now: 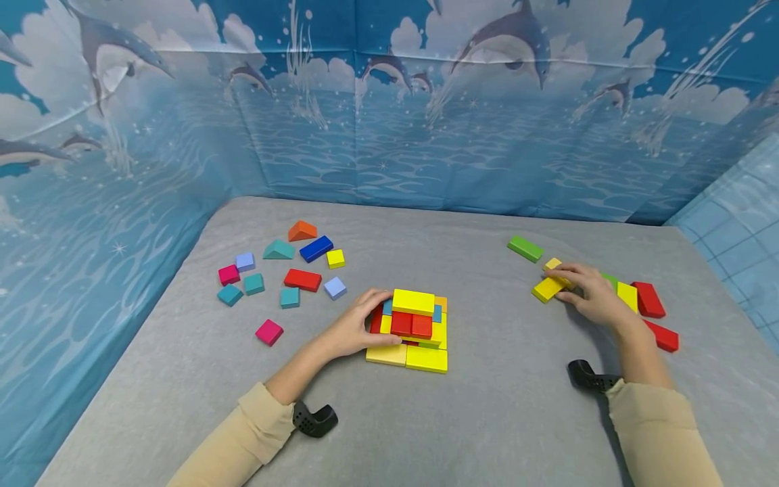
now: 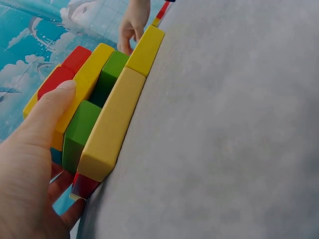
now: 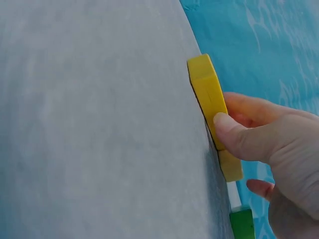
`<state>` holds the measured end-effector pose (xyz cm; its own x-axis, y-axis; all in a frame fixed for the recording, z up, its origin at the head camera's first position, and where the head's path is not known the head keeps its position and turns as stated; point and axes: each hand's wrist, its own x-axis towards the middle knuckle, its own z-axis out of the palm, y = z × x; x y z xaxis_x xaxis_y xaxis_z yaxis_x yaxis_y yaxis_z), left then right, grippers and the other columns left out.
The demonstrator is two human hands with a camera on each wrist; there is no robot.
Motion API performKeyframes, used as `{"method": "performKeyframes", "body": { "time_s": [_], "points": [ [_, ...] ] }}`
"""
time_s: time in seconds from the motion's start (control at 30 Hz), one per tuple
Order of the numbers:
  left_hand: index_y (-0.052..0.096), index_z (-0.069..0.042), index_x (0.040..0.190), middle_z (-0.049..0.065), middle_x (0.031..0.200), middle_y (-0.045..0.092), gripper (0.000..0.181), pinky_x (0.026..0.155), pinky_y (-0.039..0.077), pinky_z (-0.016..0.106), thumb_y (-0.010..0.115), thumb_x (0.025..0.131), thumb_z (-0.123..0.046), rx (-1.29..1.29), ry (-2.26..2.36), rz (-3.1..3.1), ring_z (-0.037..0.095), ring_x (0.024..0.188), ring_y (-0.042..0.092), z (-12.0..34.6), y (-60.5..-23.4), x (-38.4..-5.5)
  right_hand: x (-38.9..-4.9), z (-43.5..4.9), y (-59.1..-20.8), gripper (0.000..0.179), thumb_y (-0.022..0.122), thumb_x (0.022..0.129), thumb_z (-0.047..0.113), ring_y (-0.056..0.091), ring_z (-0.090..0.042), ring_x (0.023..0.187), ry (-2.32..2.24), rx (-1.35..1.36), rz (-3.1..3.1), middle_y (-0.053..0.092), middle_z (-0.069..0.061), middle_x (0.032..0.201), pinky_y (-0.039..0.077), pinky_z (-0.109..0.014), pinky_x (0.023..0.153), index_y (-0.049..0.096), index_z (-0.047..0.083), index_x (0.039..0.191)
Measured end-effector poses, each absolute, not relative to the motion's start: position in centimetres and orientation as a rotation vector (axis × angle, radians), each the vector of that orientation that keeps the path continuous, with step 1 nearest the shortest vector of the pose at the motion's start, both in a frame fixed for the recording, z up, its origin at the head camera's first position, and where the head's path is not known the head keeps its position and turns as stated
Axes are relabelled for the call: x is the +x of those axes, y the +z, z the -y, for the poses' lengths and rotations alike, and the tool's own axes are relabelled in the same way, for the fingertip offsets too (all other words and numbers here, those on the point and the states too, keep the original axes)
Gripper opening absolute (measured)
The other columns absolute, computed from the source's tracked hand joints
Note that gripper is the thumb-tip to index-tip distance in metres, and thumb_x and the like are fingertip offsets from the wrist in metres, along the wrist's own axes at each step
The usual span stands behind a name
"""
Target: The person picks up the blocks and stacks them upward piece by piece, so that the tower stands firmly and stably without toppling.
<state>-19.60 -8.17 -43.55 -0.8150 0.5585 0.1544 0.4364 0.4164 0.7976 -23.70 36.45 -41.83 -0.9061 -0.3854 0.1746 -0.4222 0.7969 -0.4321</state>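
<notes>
A low, stepped stack of building blocks [image 1: 427, 360] stands in the middle of the grey table, mostly yellow, red and green, with a flat yellow block [image 1: 414, 301] on top. My left hand [image 1: 356, 327] holds its left side; in the left wrist view the thumb [image 2: 56, 102] lies along a yellow layer and the other fingers are partly hidden behind the blocks. On the right, my right hand [image 1: 592, 292] pinches a yellow rectangular block [image 3: 207, 94] between thumb and fingers, low over or on the table. Another yellow block [image 3: 230, 167] lies close beside it.
Left of the stack, loose blocks lie scattered, among them a red block [image 1: 302, 279], a dark blue block [image 1: 316, 248] and an orange triangle [image 1: 301, 230]. Around the right hand are a green block [image 1: 525, 248] and red blocks [image 1: 648, 299]. A dolphin-print curtain [image 1: 389, 135] hangs behind the table.
</notes>
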Motion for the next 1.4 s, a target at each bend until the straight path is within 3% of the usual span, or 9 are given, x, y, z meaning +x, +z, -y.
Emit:
{"method": "performKeyframes", "body": {
  "time_s": [0.23,0.4,0.67,1.0,1.27,1.4],
  "points": [
    [0.039,-0.008,0.137,0.009,0.129,0.042,0.072,0.1,0.036,0.042,0.074,0.077,-0.028,0.891,1.362,-2.522,0.022,0.12,0.038,8.1,-43.6,-19.6,-23.6,-36.1,-41.9,0.033,0.073,0.077,0.011,0.036,-0.042,0.103,0.691,0.579,2.875,0.05,-0.024,0.112,0.024,-0.058,0.08,0.061,0.0,0.106],
    [0.038,-0.008,0.137,0.008,0.129,0.043,0.073,0.1,0.036,0.042,0.074,0.077,-0.029,0.901,1.364,-2.526,0.021,0.119,0.039,8.2,-43.6,-19.6,-23.3,-34.4,-41.2,0.031,0.073,0.077,0.012,0.044,-0.035,0.095,0.745,0.592,2.8,0.057,-0.02,0.103,0.031,-0.053,0.079,0.062,-0.001,0.102],
    [0.039,-0.008,0.137,0.008,0.128,0.043,0.073,0.1,0.035,0.042,0.075,0.076,-0.026,0.909,1.372,-2.529,0.021,0.119,0.039,8.2,-43.6,-19.6,-21.4,-26.2,-37.9,0.03,0.075,0.072,0.003,0.046,-0.013,0.081,0.965,0.822,2.565,0.06,-0.004,0.093,0.037,-0.026,0.071,0.064,0.003,0.1],
    [0.04,-0.006,0.136,0.01,0.128,0.044,0.072,0.1,0.035,0.042,0.075,0.076,-0.023,0.955,1.393,-2.528,0.022,0.117,0.04,8.2,-43.7,-19.7,-17.7,-17.0,-36.6,0.031,0.08,0.069,0.016,0.051,-0.018,0.08,1.022,1.011,2.547,0.06,0.002,0.09,0.034,-0.04,0.078,0.066,0.009,0.097],
    [0.037,-0.008,0.138,0.008,0.129,0.043,0.075,0.101,0.035,0.041,0.074,0.076,-0.03,0.96,1.367,-2.526,0.019,0.118,0.04,8.4,-43.6,-19.8,-16.9,-15.0,-37.5,0.035,0.08,0.068,0.026,0.052,-0.017,0.087,0.768,1.01,2.547,0.059,-0.001,0.089,0.036,-0.041,0.083,0.066,0.009,0.095],
    [0.033,-0.01,0.14,0.005,0.136,0.037,0.081,0.102,0.032,0.043,0.07,0.077,-0.042,0.958,1.385,-2.497,0.018,0.121,0.037,8.4,-43.6,-19.8,-16.7,-14.7,-37.8,0.035,0.08,0.068,0.028,0.053,-0.017,0.086,0.708,1.0,2.541,0.059,-0.001,0.089,0.037,-0.04,0.083,0.066,0.009,0.094]
  ]
}}
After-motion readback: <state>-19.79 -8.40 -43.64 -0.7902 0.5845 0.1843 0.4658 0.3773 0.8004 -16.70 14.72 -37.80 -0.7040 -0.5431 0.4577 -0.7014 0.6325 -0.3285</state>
